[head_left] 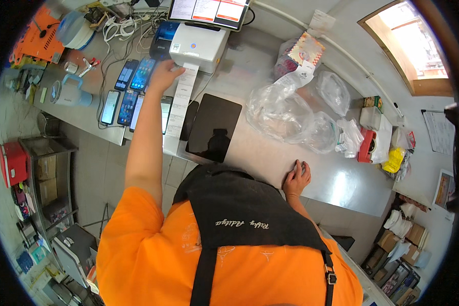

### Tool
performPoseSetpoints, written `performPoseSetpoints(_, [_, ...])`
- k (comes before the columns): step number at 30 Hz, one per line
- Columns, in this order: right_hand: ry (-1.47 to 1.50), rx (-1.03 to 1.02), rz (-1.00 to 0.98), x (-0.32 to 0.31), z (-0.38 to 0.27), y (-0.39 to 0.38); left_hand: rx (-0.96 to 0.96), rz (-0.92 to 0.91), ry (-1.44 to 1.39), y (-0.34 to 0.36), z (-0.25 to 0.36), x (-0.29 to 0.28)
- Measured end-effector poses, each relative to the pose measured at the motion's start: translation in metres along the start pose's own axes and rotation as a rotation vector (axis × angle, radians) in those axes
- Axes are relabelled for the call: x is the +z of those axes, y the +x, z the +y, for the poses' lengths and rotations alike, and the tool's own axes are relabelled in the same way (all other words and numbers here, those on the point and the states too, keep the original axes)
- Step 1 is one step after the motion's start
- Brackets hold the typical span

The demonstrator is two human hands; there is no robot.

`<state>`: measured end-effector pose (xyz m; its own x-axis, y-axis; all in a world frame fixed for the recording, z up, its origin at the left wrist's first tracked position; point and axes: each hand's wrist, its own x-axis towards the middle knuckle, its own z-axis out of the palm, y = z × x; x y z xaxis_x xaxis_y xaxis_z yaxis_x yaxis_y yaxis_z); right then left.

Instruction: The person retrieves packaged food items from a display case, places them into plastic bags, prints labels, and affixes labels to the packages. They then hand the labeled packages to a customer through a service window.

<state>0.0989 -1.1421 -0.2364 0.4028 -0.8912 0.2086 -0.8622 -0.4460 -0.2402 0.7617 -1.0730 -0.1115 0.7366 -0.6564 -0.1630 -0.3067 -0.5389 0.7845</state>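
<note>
Any pull on the long paper strip (pixel 177 109), running from the white printer (pixel 203 46) across the surface (pixel 260 160), is best gentle; whether the left hand's (pixel 164 77) grip is closed I cannot tell, the right hand's (pixel 297 179) fingers lie apart.

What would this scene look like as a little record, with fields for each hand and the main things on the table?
Left hand: by the white printer, beside its paper strip; contact unclear
Right hand: at the metal table's near edge, nothing visibly held
Phones: several, left of the strip
Tablet: black, screen dark
Plastic bags: clear, crumpled, right of the tablet
</note>
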Motion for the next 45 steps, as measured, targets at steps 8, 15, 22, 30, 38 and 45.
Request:
performPoseSetpoints(8, [-0.008, -0.007, 0.014, -0.001, -0.001, 0.000, -0.349, -0.320, -0.760, 0.024, -0.085, 0.034])
performPoseSetpoints(15, [0.002, 0.014, 0.014, 0.000, -0.001, 0.000, -0.376, -0.380, -0.785, 0.008, -0.079, 0.033])
performPoseSetpoints(22, [0.010, 0.024, 0.027, -0.003, -0.005, 0.001, -0.354, -0.415, -0.773, 0.004, -0.079, 0.032])
performPoseSetpoints(30, [0.032, 0.023, 0.034, -0.003, -0.002, 0.000, -0.392, -0.459, -0.693, -0.025, -0.086, 0.024])
performPoseSetpoints(38, [0.052, 0.017, 0.038, -0.002, 0.000, 0.002, -0.448, -0.388, -0.708, -0.089, -0.099, 0.008])
performPoseSetpoints(45, [0.291, -0.089, 0.027, -0.001, -0.044, 0.008, -0.408, -0.399, -0.635, -0.126, -0.103, -0.010])
